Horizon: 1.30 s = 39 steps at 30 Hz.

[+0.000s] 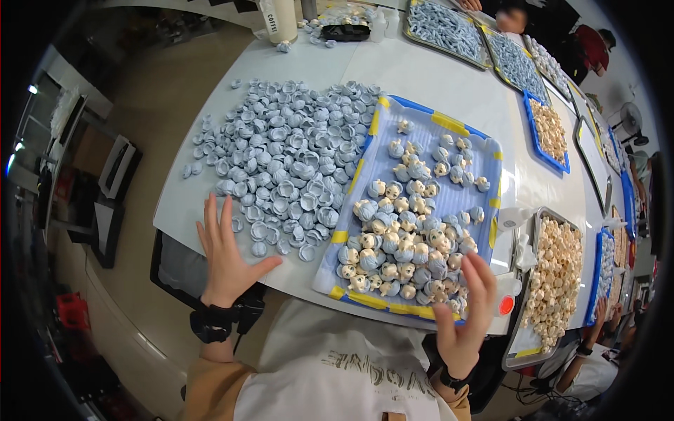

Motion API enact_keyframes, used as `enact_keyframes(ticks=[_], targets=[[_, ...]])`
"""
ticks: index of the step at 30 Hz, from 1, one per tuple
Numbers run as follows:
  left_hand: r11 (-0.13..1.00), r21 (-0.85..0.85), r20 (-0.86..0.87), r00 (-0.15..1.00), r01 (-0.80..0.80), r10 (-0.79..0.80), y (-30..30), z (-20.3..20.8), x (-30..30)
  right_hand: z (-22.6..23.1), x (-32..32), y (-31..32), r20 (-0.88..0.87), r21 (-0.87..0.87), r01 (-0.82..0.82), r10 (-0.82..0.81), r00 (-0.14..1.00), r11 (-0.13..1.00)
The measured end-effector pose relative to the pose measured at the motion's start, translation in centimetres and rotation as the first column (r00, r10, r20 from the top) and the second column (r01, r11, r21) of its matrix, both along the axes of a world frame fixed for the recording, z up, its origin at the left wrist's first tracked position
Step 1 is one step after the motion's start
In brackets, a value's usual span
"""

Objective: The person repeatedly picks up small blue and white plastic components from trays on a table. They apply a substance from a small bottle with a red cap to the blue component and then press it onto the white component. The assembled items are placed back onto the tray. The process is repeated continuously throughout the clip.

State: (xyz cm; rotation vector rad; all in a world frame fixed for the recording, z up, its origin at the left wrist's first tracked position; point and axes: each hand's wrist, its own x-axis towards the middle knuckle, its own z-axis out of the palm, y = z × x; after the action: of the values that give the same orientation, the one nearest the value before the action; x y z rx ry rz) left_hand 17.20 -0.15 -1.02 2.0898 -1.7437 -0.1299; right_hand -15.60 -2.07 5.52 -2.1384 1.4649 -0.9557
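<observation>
My left hand [228,263] is open, thumb and fingers spread, at the near edge of a loose pile of small pale-blue hollow shells [295,144]. Nothing shows in its grasp. To the right of the pile lies a blue tray [372,300] with yellow tape on its rim and a pale lining. Small doll heads [404,245], cream-faced with blue hair, crowd its near half; scattered ones sit farther back. My right hand [465,344] reaches over the tray's near right corner, beside the heads. Its thumb and fingers are apart, with no held thing visible.
Right of the blue tray stands a metal tray [519,362] of cream pieces [551,274], with a red-topped container [505,304] between them. Trays of blue parts [449,29] line the far right. A pale cup [282,21] stands at the back. Other people work along the right side.
</observation>
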Motion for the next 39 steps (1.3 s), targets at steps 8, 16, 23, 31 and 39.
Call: enact_keyframes(ticks=[8,16,23,31,39], targets=[[0.986,-0.066,-0.345,0.923,0.156,-0.169,-2.6,2.4,12.6,0.1,-0.9,0.8,0.115,0.028,0.135,-0.137,0.984,0.990],[0.995,0.002,-0.301,0.949,0.100,-0.095,-12.0,0.4,19.0,-0.4,-1.7,0.1,0.132,0.034,0.074,-0.078,0.988,0.997],[0.977,0.124,-0.390,0.914,0.171,-0.111,-17.3,-1.1,19.4,-0.5,-2.8,-0.1,0.117,0.043,0.091,-0.096,0.988,0.995],[0.991,-0.003,-0.353,0.927,0.137,-0.129,-13.5,-2.6,14.8,-0.6,-2.4,0.2,0.119,0.093,0.098,-0.109,0.987,0.991],[0.993,-0.114,-0.587,0.806,0.012,-0.077,-11.3,-2.2,10.6,-1.1,-3.0,0.2,0.106,0.096,0.032,-0.043,0.993,0.995]])
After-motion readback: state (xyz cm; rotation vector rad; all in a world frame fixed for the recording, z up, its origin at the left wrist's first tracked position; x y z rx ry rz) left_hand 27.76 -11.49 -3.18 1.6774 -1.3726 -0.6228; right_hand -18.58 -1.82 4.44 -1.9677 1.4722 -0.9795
